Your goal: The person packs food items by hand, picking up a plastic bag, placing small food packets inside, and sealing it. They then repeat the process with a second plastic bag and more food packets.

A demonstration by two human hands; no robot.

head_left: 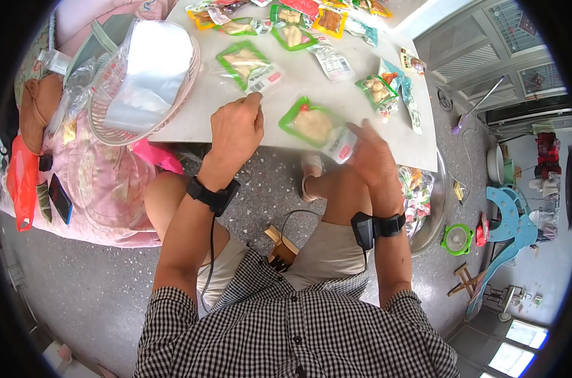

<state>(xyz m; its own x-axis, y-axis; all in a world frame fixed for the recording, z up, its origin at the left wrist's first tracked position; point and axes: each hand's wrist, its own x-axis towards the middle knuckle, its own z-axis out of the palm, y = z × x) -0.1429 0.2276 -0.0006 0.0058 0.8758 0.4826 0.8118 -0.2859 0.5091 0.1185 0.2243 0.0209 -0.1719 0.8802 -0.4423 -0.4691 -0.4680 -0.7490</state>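
My left hand (237,129) is closed in a pinch at the label end of a green-edged snack packet (243,63) with pale food inside, which lies over the white table. A second green-edged snack packet (311,125), also with pale pieces and a white label end, is held near the table's front edge by my right hand (373,154). Motion blurs that hand and packet; the fingers are at the label end. Between and beyond my hands lie a white-backed packet (332,60) with a barcode and another green-edged packet (378,91).
On the table (204,120) a pink woven basket (96,129) holds clear plastic bags (157,57). Several colourful packets lie along the far side. Right of my leg, a metal basin (438,214) contains more packets. A phone (60,199) rests on the pink cover at left.
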